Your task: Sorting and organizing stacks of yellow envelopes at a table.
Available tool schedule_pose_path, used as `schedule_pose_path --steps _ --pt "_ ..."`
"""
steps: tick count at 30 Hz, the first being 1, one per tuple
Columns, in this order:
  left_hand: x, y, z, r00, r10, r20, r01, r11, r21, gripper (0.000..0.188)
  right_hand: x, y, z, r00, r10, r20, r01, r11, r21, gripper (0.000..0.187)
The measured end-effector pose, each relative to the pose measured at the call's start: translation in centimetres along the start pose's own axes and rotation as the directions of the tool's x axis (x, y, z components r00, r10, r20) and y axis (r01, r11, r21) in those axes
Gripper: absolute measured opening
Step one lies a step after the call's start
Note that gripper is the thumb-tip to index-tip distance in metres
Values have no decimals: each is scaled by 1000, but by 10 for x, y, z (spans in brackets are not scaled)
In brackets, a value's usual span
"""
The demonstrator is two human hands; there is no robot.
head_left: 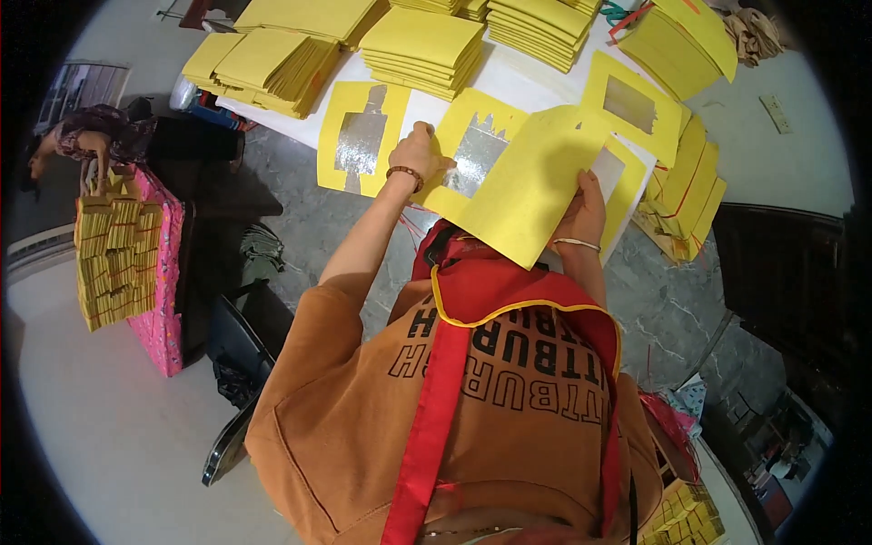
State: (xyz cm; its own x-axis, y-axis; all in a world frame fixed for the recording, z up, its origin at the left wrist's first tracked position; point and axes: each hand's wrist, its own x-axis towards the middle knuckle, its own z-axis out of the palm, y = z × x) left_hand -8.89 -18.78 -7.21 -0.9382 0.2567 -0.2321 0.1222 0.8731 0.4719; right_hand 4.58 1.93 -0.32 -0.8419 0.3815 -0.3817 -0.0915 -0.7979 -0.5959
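Observation:
A large yellow paper sheet [536,168] stands raised and tilted in front of me. My right hand [583,216] is closed on its right edge, with part of the fingers hidden. My left hand [420,154] is closed at the left edge of a yellow piece with a shiny window [477,156], which joins or lies under the raised sheet; I cannot tell which. Left of that hand lies another yellow windowed sheet [327,136]. Beyond my right hand is a third windowed yellow sheet [592,86], and a further piece shows partly behind the right hand.
Stacks of yellow folded paper [422,50] line the far side of the white table [520,65]. Green-handled scissors [616,13] lie at the back right. Bundled yellow pieces [686,186] stand at right. Leftward, another person [109,132] stands by a pink-covered table [162,272] with yellow bundles.

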Motion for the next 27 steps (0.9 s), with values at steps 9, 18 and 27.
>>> schedule_pose_path --steps 9,18,27 --pt "-23 9 -14 983 170 75 -154 972 -176 35 -1 -7 -10 998 -70 0 70 998 -3 20" --pt "-56 110 -64 770 518 -373 -403 847 346 33 -4 -3 -15 994 -95 -56 97 995 28 19" --pt "-96 153 5 622 779 -80 -722 609 328 41 -3 1 -28 980 -145 -136 146 989 -3 19"
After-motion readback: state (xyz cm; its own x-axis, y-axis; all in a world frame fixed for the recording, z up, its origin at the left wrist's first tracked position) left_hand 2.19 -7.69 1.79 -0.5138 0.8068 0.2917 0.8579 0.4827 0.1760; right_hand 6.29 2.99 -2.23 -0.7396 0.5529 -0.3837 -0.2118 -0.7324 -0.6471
